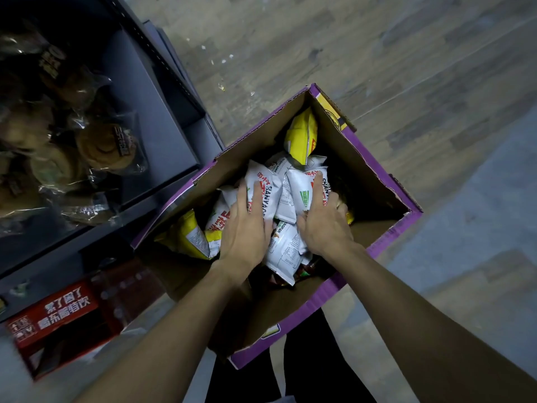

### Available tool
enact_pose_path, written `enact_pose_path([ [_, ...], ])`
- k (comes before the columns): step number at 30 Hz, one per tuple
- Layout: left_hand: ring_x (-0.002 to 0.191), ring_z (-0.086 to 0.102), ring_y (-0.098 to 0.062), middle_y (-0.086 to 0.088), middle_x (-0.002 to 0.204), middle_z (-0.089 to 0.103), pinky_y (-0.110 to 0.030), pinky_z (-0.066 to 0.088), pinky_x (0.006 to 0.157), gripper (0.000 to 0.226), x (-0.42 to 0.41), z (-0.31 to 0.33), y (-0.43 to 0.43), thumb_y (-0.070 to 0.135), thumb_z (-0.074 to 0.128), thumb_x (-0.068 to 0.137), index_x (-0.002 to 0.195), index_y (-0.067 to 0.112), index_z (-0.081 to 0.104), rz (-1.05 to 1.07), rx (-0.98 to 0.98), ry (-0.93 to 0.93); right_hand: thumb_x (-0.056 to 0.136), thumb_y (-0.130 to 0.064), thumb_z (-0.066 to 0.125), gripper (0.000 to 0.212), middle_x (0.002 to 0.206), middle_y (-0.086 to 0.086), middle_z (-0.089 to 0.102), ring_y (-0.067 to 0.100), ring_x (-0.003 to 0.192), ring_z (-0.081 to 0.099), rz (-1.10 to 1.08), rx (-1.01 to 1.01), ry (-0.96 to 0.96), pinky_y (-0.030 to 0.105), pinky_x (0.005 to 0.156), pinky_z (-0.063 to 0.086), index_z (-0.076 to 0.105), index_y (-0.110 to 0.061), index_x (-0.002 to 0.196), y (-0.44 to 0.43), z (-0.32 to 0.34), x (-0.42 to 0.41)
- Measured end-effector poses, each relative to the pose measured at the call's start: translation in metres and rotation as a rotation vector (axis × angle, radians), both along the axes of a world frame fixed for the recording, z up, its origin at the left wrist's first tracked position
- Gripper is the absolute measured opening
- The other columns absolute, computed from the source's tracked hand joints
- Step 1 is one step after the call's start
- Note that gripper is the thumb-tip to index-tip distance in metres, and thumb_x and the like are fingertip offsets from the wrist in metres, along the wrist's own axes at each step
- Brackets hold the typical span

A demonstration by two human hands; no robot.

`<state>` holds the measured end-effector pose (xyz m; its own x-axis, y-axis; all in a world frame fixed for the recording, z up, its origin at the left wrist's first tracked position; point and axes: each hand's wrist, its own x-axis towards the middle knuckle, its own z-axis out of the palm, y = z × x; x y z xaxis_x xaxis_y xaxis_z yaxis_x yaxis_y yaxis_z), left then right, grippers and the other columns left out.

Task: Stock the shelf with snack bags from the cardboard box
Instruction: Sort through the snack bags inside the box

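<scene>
Snack bags: a heap of white bags (286, 196) with red and black print lies in the cardboard box, directly under both hands; more white bags sit between the two wrists.
Yellow bags: one (300, 138) stands on end beyond the fingertips of the right hand, against the far wall of the box; another (189, 235) lies just outside the left hand, by the box's left wall.
Left hand (247, 228): palm down, fingers spread and laid flat on a white bag; not closed round anything that shows.
Right hand (325, 219): palm down on another white bag, fingers splayed and slightly curled over its edge, thumb turned toward the left hand; whether it actually grips the bag cannot be told.
Cardboard box (377, 181): purple outside, brown inside, flaps open, standing on the floor below the forearms.
Shelf (162, 117): dark metal, to the outer side of the left hand, well apart from it; clear packets of round brown baked goods (101, 146) lie on it.
Red carton (58, 315): on a lower level of the shelf, beside the left forearm.
Floor (377, 53): grey wood-grain planks beyond the box, with small scraps of litter.
</scene>
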<state>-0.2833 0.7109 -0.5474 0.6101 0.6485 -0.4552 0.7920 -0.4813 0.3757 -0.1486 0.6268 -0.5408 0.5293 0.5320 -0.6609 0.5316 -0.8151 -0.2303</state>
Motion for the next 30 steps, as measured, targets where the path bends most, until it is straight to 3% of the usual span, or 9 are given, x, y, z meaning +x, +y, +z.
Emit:
enact_pose_path([
  [2,0.133,0.035,-0.033,-0.011,0.159,0.012,-0.047,0.044,0.099,0.074,0.008,-0.004,0.007,0.033,0.048,0.094,0.155,0.015,0.011,0.004,0.019,0.069,0.097,-0.041,0.049,0.091,0.147,0.023,0.022,0.043,0.130,0.030,0.006,-0.022,0.016,0.046,0.106,0.031,-0.020,-0.019,0.153,-0.002,-0.004,0.001],
  [5,0.133,0.032,-0.034,-0.013,0.154,0.016,-0.046,0.039,0.102,0.073,0.018,-0.006,0.015,0.035,0.048,0.094,0.155,0.020,0.011,0.032,-0.026,0.121,0.096,-0.040,0.049,0.091,0.145,0.022,0.025,0.040,0.128,0.035,-0.017,-0.019,0.041,0.045,0.102,0.036,-0.018,-0.021,0.154,0.000,-0.001,0.007],
  [8,0.130,0.034,-0.038,-0.018,0.142,0.026,-0.047,0.039,0.100,0.071,0.020,0.004,0.017,0.034,0.049,0.095,0.155,0.029,0.013,0.119,-0.116,0.106,0.096,-0.036,0.048,0.085,0.138,0.020,0.033,0.035,0.117,0.047,-0.034,0.009,-0.024,0.040,0.084,0.043,-0.010,-0.023,0.156,0.002,0.013,0.007],
  [12,0.109,0.050,-0.038,-0.017,0.128,0.038,-0.043,0.044,0.088,0.072,0.006,0.019,0.012,0.037,0.053,0.093,0.152,0.045,0.013,0.134,-0.132,0.085,0.092,-0.039,0.049,0.085,0.131,0.014,0.035,0.032,0.107,0.052,-0.088,0.067,-0.137,0.035,0.069,0.038,-0.006,-0.029,0.156,-0.001,0.029,-0.016],
  [15,0.105,0.051,-0.037,-0.017,0.131,0.031,-0.041,0.044,0.090,0.073,0.000,0.014,0.011,0.035,0.055,0.093,0.150,0.051,0.011,0.077,-0.198,0.148,0.092,-0.041,0.048,0.086,0.140,0.015,0.026,0.032,0.114,0.048,-0.119,0.022,-0.104,0.037,0.071,0.041,-0.010,-0.028,0.155,-0.003,0.026,-0.035],
  [19,0.115,0.050,-0.038,-0.019,0.145,0.017,-0.040,0.045,0.094,0.076,0.007,0.005,0.021,0.042,0.056,0.092,0.148,0.057,0.007,-0.027,-0.273,0.308,0.093,-0.047,0.044,0.088,0.147,0.017,0.021,0.033,0.124,0.040,-0.094,-0.042,-0.108,0.039,0.081,0.047,-0.015,-0.025,0.155,-0.003,0.015,-0.039],
  [26,0.108,0.055,-0.040,-0.015,0.136,0.024,-0.041,0.048,0.094,0.097,0.010,-0.002,0.038,0.050,0.067,0.082,0.143,0.063,-0.006,-0.044,-0.353,0.332,0.092,-0.051,0.040,0.087,0.147,0.017,0.023,0.035,0.123,0.041,-0.097,-0.015,-0.088,0.042,0.087,0.044,-0.013,-0.026,0.155,0.001,0.013,-0.033],
  [30,0.104,0.056,-0.037,-0.012,0.130,0.033,-0.041,0.048,0.086,0.077,-0.002,0.008,0.023,0.045,0.065,0.085,0.145,0.048,0.018,-0.017,-0.187,0.227,0.094,-0.047,0.040,0.080,0.145,0.017,0.026,0.034,0.122,0.042,-0.127,0.047,-0.088,0.042,0.088,0.045,-0.008,-0.028,0.156,-0.006,0.017,-0.034],
])
